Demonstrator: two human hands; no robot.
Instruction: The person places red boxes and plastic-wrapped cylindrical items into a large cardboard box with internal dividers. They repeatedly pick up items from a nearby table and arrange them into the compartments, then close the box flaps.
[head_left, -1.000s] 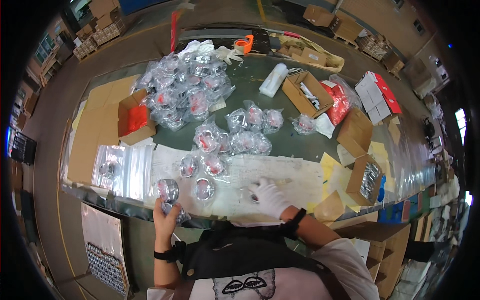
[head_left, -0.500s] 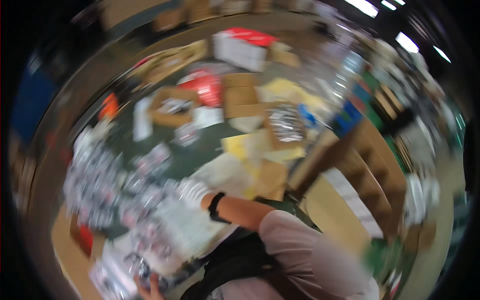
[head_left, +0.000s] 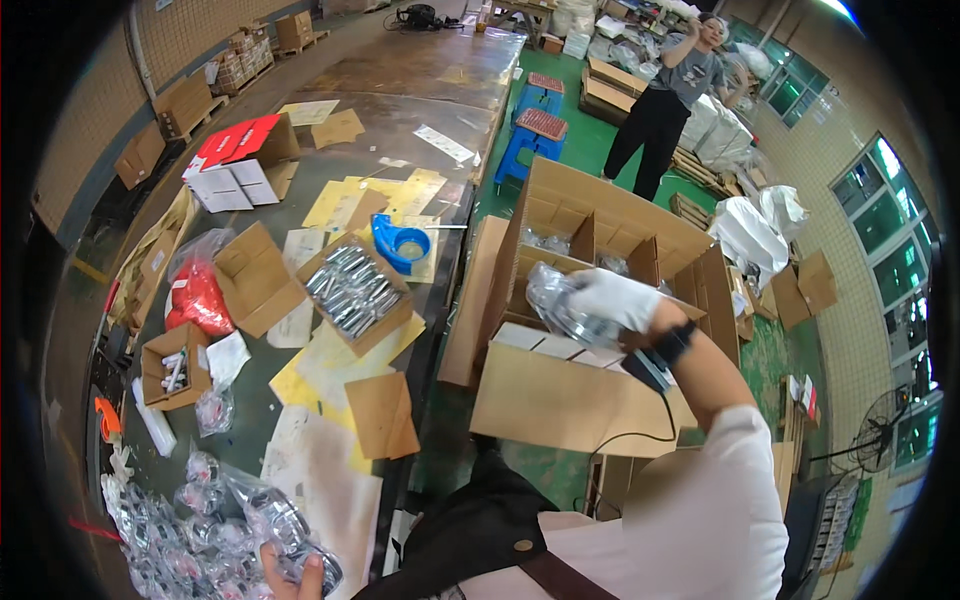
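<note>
My right hand (head_left: 618, 302), in a white glove with a black band at the wrist, grips a clear-bagged shiny metal part (head_left: 552, 292) over the near side of a large divided carton (head_left: 570, 400). Other clear bags (head_left: 546, 240) lie in the carton's far compartments. At the lower left, my left hand (head_left: 290, 578) shows bare fingertips closed on another bagged metal part (head_left: 282, 522). Beside it spreads a pile of similar bagged parts (head_left: 165, 535) on the dark table; the lower picture edge cuts off the rest of that hand.
On the table stand a small box of metal pieces (head_left: 352, 290), a blue tape dispenser (head_left: 400, 243), a red-and-white box (head_left: 235, 165) and a red bag (head_left: 200, 300). A cable (head_left: 672, 425) hangs over the carton's flap. Blue stools (head_left: 530, 145) and another person (head_left: 670, 100) are beyond.
The view has swung to the right. My right hand has gone from the bagged parts on the table to above the carton, with a bagged part in it. My left hand stays by the pile.
</note>
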